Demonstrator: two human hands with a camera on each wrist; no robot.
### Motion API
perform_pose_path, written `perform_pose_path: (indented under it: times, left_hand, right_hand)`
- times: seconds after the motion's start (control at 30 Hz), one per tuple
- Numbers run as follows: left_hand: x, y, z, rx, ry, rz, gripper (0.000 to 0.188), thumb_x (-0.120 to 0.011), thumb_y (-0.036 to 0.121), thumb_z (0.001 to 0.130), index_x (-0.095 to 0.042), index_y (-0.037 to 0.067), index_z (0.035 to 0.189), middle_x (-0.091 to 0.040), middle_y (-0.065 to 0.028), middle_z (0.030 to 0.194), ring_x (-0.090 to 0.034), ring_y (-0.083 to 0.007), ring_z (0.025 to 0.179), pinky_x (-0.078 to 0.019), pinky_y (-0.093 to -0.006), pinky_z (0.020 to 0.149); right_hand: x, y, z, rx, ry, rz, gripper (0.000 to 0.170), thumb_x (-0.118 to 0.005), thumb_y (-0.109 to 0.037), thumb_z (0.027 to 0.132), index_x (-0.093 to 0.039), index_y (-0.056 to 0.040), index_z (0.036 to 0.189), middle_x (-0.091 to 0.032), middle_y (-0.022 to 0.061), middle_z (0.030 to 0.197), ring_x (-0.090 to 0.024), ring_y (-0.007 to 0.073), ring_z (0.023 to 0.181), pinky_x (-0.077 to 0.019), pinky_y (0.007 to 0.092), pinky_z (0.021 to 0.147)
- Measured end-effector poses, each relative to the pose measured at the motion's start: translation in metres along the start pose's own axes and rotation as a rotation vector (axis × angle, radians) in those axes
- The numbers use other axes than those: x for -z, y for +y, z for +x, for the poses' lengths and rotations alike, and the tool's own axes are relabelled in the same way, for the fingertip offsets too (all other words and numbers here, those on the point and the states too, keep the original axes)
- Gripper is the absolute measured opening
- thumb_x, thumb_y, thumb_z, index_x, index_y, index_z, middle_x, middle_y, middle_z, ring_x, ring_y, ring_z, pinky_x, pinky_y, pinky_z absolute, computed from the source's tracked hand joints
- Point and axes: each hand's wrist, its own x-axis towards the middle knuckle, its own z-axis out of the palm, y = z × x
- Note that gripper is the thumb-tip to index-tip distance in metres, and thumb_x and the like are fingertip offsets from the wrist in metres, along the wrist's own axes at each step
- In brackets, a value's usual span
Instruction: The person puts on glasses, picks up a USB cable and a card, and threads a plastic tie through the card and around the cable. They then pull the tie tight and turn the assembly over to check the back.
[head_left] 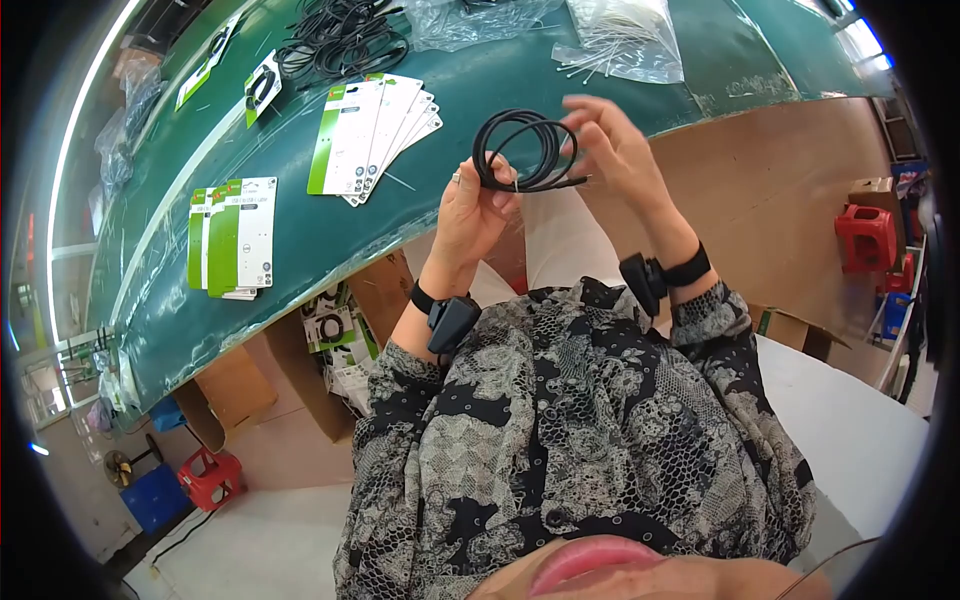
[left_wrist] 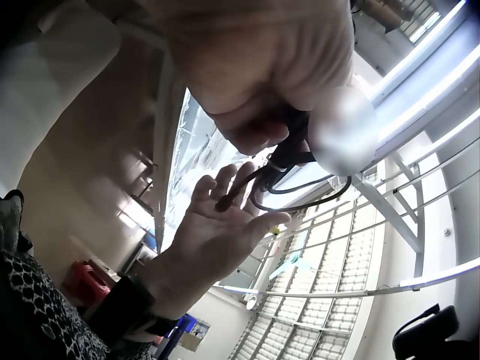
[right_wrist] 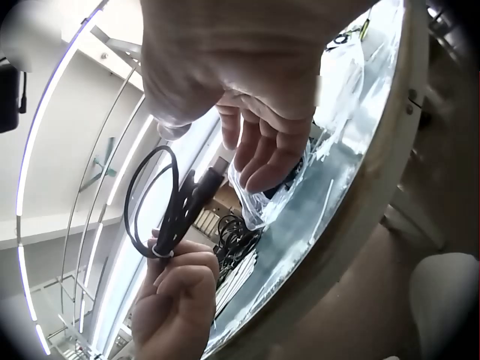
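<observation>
In the head view my left hand (head_left: 468,218) pinches a coiled black cable (head_left: 549,150) at its lower side, in front of the green table's edge. A small white tie (right_wrist: 163,253) circles the bundle right at the left fingertips, as the right wrist view shows. One connector end (right_wrist: 217,166) of the cable sticks out from the coil. My right hand (head_left: 622,152) is raised at the coil's right side, fingers loosely bent and spread, nothing gripped. In the left wrist view the right palm (left_wrist: 214,236) faces the coil, behind the cable end (left_wrist: 223,203).
On the green table (head_left: 430,120) lie a fanned stack of white-and-green cards (head_left: 345,140) and another card stack (head_left: 256,235). Farther back are a heap of black cables (head_left: 335,45) and a clear bag of white zip ties (head_left: 630,35). Cardboard boxes (head_left: 235,385) stand below the table edge.
</observation>
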Motion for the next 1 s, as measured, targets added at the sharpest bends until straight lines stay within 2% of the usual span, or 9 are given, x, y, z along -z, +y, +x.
perform_pose_path:
  times: [0.03, 0.07, 0.17, 0.33, 0.43, 0.6, 0.7, 0.83, 1.0]
  left_hand:
    - [0.001, -0.001, 0.001, -0.004, 0.002, -0.001, 0.037, -0.042, 0.039, 0.097, -0.053, 0.004, 0.104, -0.053, -0.0046, 0.089, -0.044, -0.0115, 0.070, -0.0398, -0.0253, 0.065]
    - [0.001, -0.002, 0.003, -0.011, 0.004, -0.028, 0.037, -0.042, 0.038, 0.097, -0.053, 0.004, 0.104, -0.054, -0.0049, 0.090, -0.044, -0.0116, 0.070, -0.0399, -0.0253, 0.065]
    - [0.002, -0.008, 0.003, -0.017, 0.011, -0.088, 0.036, -0.042, 0.038, 0.097, -0.054, 0.005, 0.104, -0.054, -0.0055, 0.090, -0.044, -0.0119, 0.070, -0.0399, -0.0252, 0.065]
    - [0.005, -0.007, 0.001, 0.004, 0.040, -0.071, 0.036, -0.043, 0.038, 0.097, -0.054, 0.005, 0.107, -0.054, -0.0055, 0.092, -0.044, -0.0109, 0.070, -0.0396, -0.0247, 0.064]
    - [0.010, -0.003, -0.001, 0.007, 0.026, -0.077, 0.037, -0.043, 0.038, 0.097, -0.054, 0.005, 0.109, -0.054, -0.0052, 0.093, -0.043, -0.0104, 0.070, -0.0393, -0.0244, 0.064]
    - [0.008, -0.003, -0.001, 0.078, 0.008, -0.105, 0.037, -0.044, 0.037, 0.096, -0.053, 0.004, 0.111, -0.053, -0.0030, 0.090, -0.042, -0.0093, 0.068, -0.0387, -0.0237, 0.064]
    - [0.010, -0.009, 0.001, 0.113, -0.012, -0.170, 0.038, -0.045, 0.036, 0.096, -0.053, 0.003, 0.113, -0.052, -0.0020, 0.088, -0.041, -0.0089, 0.068, -0.0385, -0.0232, 0.063]
    - [0.006, -0.019, 0.004, 0.063, 0.054, -0.208, 0.036, -0.045, 0.034, 0.097, -0.052, 0.003, 0.115, -0.051, -0.0011, 0.086, -0.041, -0.0082, 0.066, -0.0385, -0.0229, 0.063]
    - [-0.017, -0.019, -0.001, 0.083, 0.148, 0.110, 0.036, -0.040, 0.030, 0.100, -0.050, 0.002, 0.119, -0.052, -0.0016, 0.085, -0.044, -0.0078, 0.066, -0.0397, -0.0233, 0.062]
  right_hand:
    - [0.001, 0.002, -0.005, -0.131, -0.016, 0.139, 0.019, -0.057, -0.015, 0.092, -0.061, -0.0045, 0.107, -0.058, 0.0013, 0.090, -0.053, 0.0067, 0.071, -0.0457, 0.0220, 0.057]
    - [0.001, 0.004, -0.008, -0.133, -0.019, 0.136, 0.019, -0.057, -0.015, 0.092, -0.061, -0.0045, 0.107, -0.058, 0.0013, 0.090, -0.053, 0.0067, 0.071, -0.0457, 0.0220, 0.057]
    - [0.001, 0.010, -0.016, -0.266, -0.216, -0.030, 0.018, -0.055, -0.018, 0.093, -0.061, -0.0022, 0.101, -0.056, -0.0009, 0.071, -0.051, 0.0041, 0.059, -0.0416, 0.0189, 0.050]
    - [0.004, 0.005, -0.009, -0.310, -0.202, -0.123, 0.017, -0.054, -0.016, 0.093, -0.061, -0.0011, 0.097, -0.051, -0.0038, 0.059, -0.045, 0.0019, 0.049, -0.0361, 0.0167, 0.045]
    - [0.012, 0.005, -0.006, -0.299, -0.224, -0.126, 0.018, -0.054, -0.015, 0.093, -0.060, -0.0016, 0.104, -0.049, -0.0043, 0.056, -0.043, 0.0019, 0.047, -0.0337, 0.0170, 0.043]
    - [0.014, -0.003, -0.004, -0.339, -0.149, -0.005, 0.023, -0.055, -0.016, 0.093, -0.057, -0.0016, 0.111, -0.052, -0.0035, 0.064, -0.041, 0.0024, 0.047, -0.0313, 0.0167, 0.042]
    - [0.001, 0.031, -0.004, -0.444, 0.094, 0.673, 0.030, -0.056, -0.019, 0.093, -0.052, -0.0021, 0.117, -0.054, -0.0008, 0.075, -0.040, 0.0036, 0.048, -0.0298, 0.0169, 0.041]
    - [-0.028, 0.014, -0.026, -0.495, -0.092, 0.545, 0.028, -0.054, -0.022, 0.094, -0.051, -0.0027, 0.115, -0.054, 0.0015, 0.083, -0.039, 0.0046, 0.049, -0.0299, 0.0176, 0.041]
    - [-0.014, 0.027, -0.011, -0.514, -0.026, 0.579, 0.024, -0.049, -0.024, 0.097, -0.051, -0.0041, 0.112, -0.054, 0.0030, 0.079, -0.038, 0.0047, 0.048, -0.0305, 0.0186, 0.041]
